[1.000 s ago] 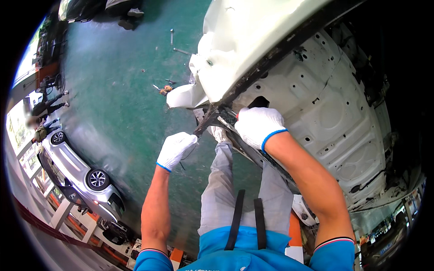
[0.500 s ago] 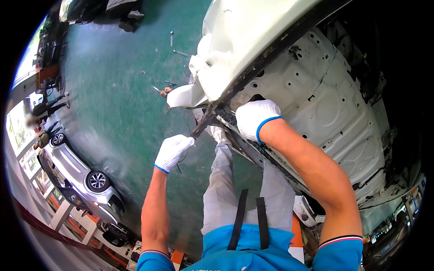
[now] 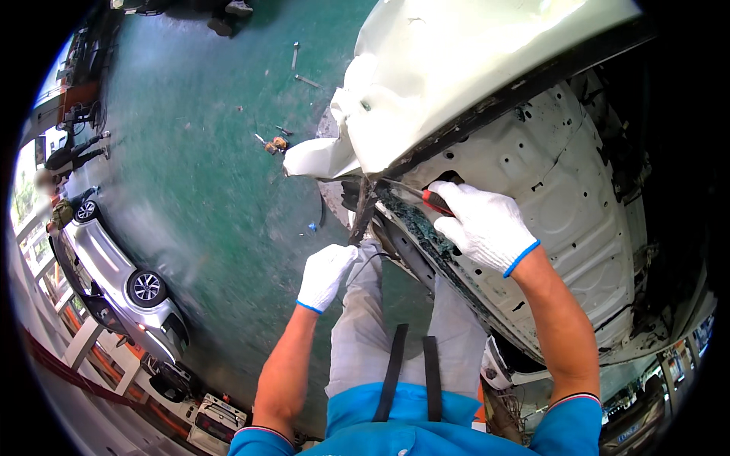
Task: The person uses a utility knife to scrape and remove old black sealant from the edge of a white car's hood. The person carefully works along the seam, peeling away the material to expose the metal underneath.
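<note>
My left hand point(image 3: 327, 277), in a white knit glove, is closed on the lower end of a dark, flat strip point(image 3: 363, 216). The strip runs up to the torn corner of a white car body panel point(image 3: 449, 83). In my gloved right hand point(image 3: 487, 228) is a tool with a red-and-black handle point(image 3: 436, 201). Its thin metal blade points left, toward the place where the strip meets the corner; whether the tip touches cannot be made out. Broken greenish glass point(image 3: 418, 228) lies along the edge below that blade.
A perforated white metal panel point(image 3: 517, 182) spreads to the right. On the green floor point(image 3: 213, 175) lie wrenches point(image 3: 296, 55) and small debris point(image 3: 275, 143). A silver car point(image 3: 122, 281) stands at left, with people point(image 3: 76, 156) near it. My legs are beside the body edge.
My view has shifted, and my right hand has turned so that the red-handled tool now shows. My left hand sits lower and nearer my leg, still on the strip.
</note>
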{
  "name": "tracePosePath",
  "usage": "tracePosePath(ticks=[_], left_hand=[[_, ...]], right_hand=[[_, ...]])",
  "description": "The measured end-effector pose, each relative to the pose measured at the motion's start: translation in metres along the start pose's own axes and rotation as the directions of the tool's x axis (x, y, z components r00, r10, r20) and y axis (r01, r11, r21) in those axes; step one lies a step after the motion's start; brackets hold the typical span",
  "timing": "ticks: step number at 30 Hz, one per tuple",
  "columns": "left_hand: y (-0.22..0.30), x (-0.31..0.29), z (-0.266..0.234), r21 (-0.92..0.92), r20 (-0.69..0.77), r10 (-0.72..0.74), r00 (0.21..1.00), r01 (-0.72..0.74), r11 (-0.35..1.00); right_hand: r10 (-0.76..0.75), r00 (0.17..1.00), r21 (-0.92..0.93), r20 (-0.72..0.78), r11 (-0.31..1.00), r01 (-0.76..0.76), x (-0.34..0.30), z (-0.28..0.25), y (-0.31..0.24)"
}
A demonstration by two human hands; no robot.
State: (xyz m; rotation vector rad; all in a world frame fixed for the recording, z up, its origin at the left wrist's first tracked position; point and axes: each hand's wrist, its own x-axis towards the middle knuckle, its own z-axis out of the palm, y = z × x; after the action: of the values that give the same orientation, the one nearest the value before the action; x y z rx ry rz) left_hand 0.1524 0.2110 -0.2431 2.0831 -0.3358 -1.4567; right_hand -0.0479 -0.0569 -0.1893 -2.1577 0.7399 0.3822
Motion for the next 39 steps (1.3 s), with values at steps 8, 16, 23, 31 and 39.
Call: tracePosePath(ticks=[8, 16, 23, 31, 39], left_hand=[[-0.007, 0.008, -0.007, -0.026, -0.014, -0.012, 1.000, 0.012, 1.000], [0.004, 0.012, -0.013, -0.012, -0.005, -0.088, 0.996, 0.088, 0.996], [-0.001, 0.009, -0.020, 0.037, -0.018, -0.080, 0.997, 0.080, 0.996], [0.012, 0.013, -0.037, 0.076, -0.016, 0.021, 1.000, -0.020, 0.997], [0.016, 0.012, -0.052, 0.090, 0.044, -0.011, 0.999, 0.007, 0.996]], right_hand=[[0.160, 0.977, -0.107, 0.144, 0.984, -0.146, 0.010, 0.016, -0.005], [0.143, 0.982, -0.109, 0.125, 0.986, -0.130, 0.015, 0.009, -0.005], [0.107, 0.990, -0.134, 0.090, 0.986, -0.095, 0.028, 0.024, -0.016], [0.144, 0.987, -0.107, 0.072, 0.985, -0.136, 0.038, 0.025, -0.025], [0.118, 0.978, -0.202, 0.171, 0.976, -0.083, 0.043, 0.022, -0.018]])
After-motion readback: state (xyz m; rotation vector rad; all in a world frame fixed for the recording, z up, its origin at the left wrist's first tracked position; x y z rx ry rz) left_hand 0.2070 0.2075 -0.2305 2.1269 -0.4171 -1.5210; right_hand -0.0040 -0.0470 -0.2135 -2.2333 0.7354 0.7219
